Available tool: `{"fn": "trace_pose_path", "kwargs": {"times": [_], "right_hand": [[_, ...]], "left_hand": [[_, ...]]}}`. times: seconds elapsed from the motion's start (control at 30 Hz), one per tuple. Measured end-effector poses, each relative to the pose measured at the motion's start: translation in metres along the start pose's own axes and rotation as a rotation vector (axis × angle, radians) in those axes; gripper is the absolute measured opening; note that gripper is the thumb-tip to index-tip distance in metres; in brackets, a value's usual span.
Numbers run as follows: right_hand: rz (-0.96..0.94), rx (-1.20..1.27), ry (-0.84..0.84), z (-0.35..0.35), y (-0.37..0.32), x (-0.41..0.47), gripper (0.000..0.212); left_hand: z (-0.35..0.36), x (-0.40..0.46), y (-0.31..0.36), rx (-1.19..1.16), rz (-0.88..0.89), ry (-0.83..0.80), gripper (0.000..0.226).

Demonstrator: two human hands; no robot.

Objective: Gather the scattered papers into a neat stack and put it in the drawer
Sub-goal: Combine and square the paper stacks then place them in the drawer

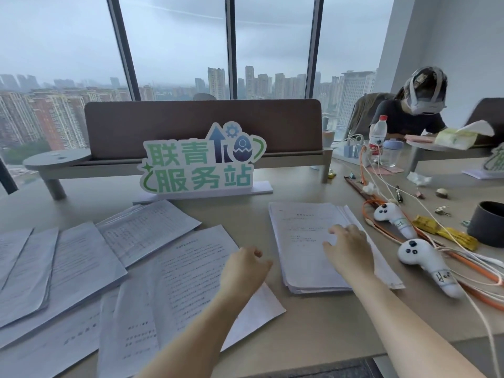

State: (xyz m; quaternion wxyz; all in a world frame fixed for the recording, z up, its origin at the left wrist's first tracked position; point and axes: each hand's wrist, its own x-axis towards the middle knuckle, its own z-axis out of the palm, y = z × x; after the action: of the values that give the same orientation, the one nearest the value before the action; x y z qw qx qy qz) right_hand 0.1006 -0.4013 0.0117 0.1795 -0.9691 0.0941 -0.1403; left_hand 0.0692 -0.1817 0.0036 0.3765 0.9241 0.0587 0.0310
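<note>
The task is only partly done, as far as I can judge; one stack of papers [308,241] already lies on the table [313,323], toward its right side and in front of the green sign [201,159], but its right edge is fanned out and not yet squared. The right hand [347,248] rests on top of this stack with the fingers spread and fairly straight; it presses or touches the top sheet and grips nothing.

The left hand [244,266] is above the right edge of the nearest loose sheet [191,279], near the middle of the table; its fingers are loosely curled, and I cannot tell if they already pinch the paper or only hover over it; it seems to hold nothing.

Much is left to do; several scattered papers [68,268] lie overlapping along the left side and the near edge of the table, at different angles, and more sheets [148,227] lie closer to the sign. All of these must still be brought to the stack and aligned with it.

The drawer is not visible, so I cannot say where it is or if it is open; putting the stack inside is not yet done.

On the right side of the table lie two white controllers [422,257], orange and white cables [463,268] and a dark cup [488,222]; they are near the stack but apart from it.
</note>
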Motion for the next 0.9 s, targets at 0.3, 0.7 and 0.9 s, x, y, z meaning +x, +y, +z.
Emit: {"fn": "trace_pose_path", "kwargs": {"times": [0.3,0.7,0.9], "right_hand": [[-0.263,0.031,-0.409,0.021,-0.137,-0.062,0.061],[-0.203,-0.049,-0.543,0.056,-0.188,-0.076,0.091],[-0.200,-0.084,-0.536,0.065,-0.206,-0.086,0.073]], "left_hand": [[-0.092,-0.017,-0.080,0.219,-0.123,0.176,0.041],[-0.150,-0.068,-0.141,0.218,-0.392,0.189,0.065],[-0.149,-0.065,-0.138,-0.145,-0.385,0.256,0.071]]}}
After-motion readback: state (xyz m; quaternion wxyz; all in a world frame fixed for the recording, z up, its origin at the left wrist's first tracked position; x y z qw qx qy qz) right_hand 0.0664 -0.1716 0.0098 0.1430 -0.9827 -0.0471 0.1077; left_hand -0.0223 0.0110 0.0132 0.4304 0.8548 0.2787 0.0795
